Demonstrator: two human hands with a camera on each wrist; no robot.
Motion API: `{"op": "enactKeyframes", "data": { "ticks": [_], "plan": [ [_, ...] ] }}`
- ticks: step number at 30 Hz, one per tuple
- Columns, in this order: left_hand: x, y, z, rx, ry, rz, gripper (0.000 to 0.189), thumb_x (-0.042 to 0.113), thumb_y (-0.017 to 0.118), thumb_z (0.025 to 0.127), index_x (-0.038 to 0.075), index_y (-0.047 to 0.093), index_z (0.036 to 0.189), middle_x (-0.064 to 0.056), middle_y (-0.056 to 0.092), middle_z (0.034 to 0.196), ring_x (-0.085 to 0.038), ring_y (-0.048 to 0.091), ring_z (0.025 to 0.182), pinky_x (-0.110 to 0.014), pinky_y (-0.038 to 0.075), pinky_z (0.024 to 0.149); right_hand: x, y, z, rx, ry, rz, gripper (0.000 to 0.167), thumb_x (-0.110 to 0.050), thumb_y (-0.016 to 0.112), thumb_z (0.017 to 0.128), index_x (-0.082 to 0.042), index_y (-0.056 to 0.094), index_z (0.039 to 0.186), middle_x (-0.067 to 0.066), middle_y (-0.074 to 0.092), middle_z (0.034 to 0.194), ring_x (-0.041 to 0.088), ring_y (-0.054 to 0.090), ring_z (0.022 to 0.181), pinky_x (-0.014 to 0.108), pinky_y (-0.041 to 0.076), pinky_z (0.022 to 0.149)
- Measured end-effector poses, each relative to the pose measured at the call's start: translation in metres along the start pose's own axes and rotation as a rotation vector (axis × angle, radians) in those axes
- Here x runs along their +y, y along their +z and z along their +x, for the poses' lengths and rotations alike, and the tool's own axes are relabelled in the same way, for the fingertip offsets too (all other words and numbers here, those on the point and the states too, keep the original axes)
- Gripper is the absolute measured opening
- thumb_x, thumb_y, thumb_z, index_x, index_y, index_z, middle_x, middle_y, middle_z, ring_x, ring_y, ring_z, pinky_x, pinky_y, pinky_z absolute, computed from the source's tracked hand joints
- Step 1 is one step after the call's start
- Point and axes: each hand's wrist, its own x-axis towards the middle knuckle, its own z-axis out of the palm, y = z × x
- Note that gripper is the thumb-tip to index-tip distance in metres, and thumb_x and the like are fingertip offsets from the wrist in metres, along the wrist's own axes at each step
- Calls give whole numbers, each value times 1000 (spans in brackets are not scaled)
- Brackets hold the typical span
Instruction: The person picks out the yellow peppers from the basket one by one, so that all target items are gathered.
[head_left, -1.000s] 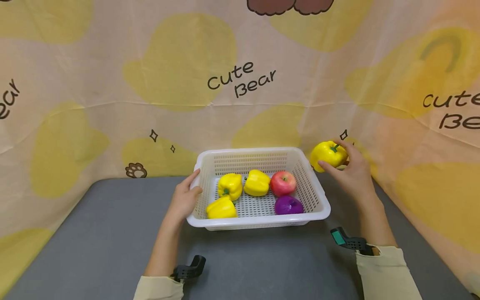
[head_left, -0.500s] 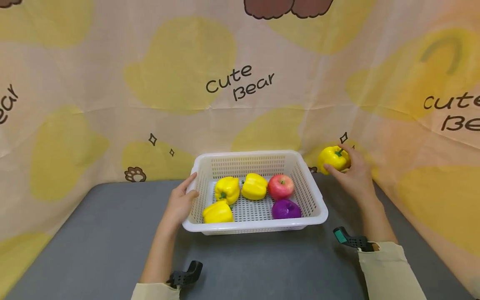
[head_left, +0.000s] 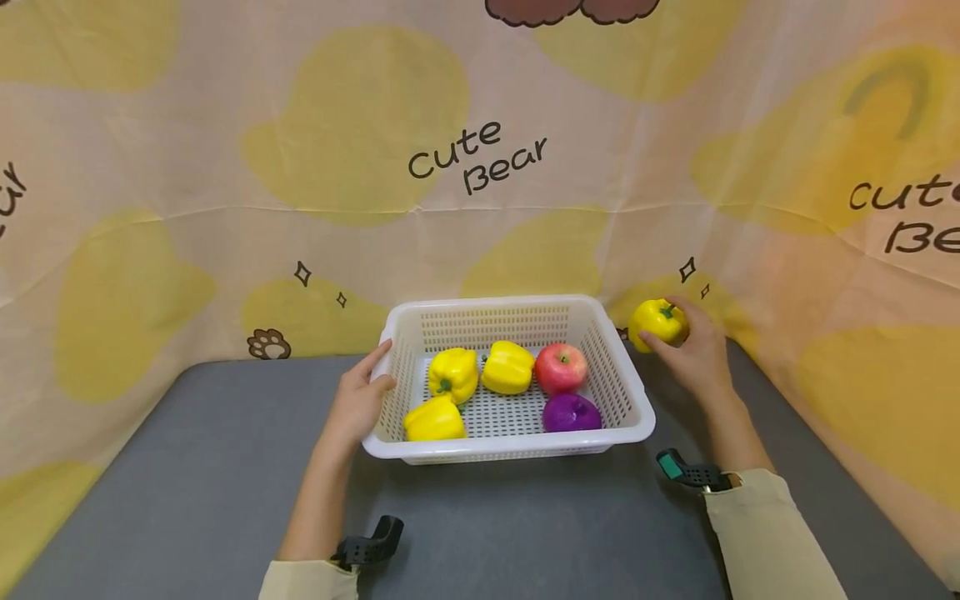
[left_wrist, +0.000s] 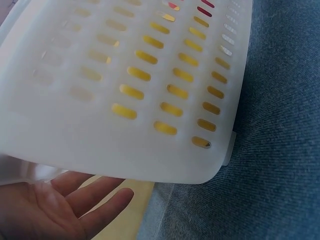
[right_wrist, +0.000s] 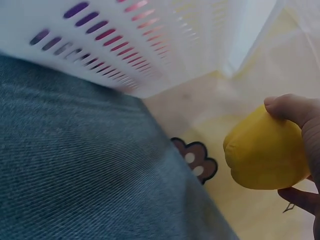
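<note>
In the head view a white plastic basket (head_left: 517, 447) stands on the grey table, with three yellow bell peppers, a red apple (head_left: 561, 368) and a shiny round purple item (head_left: 572, 413) inside. My left hand (head_left: 360, 402) grips the basket's left rim; the left wrist view shows some of its fingers (left_wrist: 107, 210) extended loosely below the rim. Just right of the basket, my right hand (head_left: 701, 354) holds another yellow bell pepper (head_left: 654, 323) between thumb and fingers, its green stem facing up and right. The right wrist view shows this pepper (right_wrist: 267, 150) raised beside the basket's perforated wall.
A cloth backdrop (head_left: 360, 242) with yellow patches and "Cute Bear" lettering rises behind the table and along both sides. The grey table surface (head_left: 525, 533) extends in front of the basket. Each wrist wears a black strap-on device, such as the one (head_left: 371, 546) on the left.
My right hand and its pepper shift slightly right, then back left, and sit a little lower beside the basket. The left hand keeps its grip on the rim; the basket's contents look unchanged.
</note>
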Motion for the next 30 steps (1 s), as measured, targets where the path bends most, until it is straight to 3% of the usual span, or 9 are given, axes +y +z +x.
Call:
{"op": "enactKeyframes", "data": {
  "ticks": [12, 21, 30],
  "plan": [
    [2, 0, -2, 1, -3, -4, 63, 11, 42, 98, 23, 33, 159, -20, 40, 160, -41, 57, 130, -51, 54, 101, 10, 12, -4, -16, 31, -58, 65, -23, 79, 84, -1, 54, 139, 28, 56, 140, 48, 53, 121, 65, 41, 105],
    [1, 0, -2, -1, -15, -9, 63, 12, 43, 98, 24, 33, 159, -18, 37, 162, -40, 55, 133, -52, 53, 102, 15, 22, -10, -97, 66, -78, 66, -23, 76, 85, 0, 51, 142, 28, 51, 144, 48, 50, 127, 66, 39, 108],
    [-1, 0, 0, 2, 2, -5, 64, 12, 43, 98, 23, 33, 160, -19, 38, 162, -40, 57, 130, -51, 54, 100, 15, 29, -12, -109, 81, -89, 68, -24, 75, 86, -4, 48, 145, 28, 47, 147, 50, 47, 129, 69, 37, 107]
  ]
}}
